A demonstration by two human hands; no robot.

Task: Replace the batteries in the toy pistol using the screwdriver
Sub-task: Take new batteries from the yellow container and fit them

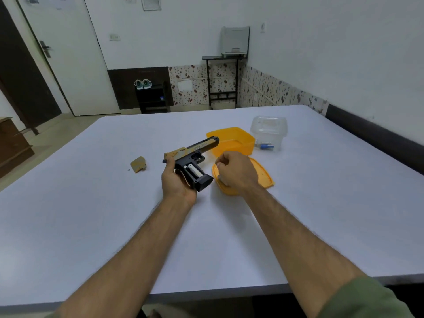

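L hand [176, 182] gripping matte plastic toy pistol [195, 154], cylindrical battery [195, 172] exposed, R hand [236, 172] curled, contents unclear

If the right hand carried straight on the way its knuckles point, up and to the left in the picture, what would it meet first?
Most likely the toy pistol gripped by the left hand: the curled right hand, over the orange lid, points at its trigger area. Depth is unclear, so it might pass above.

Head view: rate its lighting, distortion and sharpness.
Head view: soft, even light, faint shadows on the table; wide-angle bending curves the table's edges; toy pistol in the left hand reads fairly sharp, slide lettering illegible; right hand slightly soft; forearms near the bottom edge stretched and smeared.
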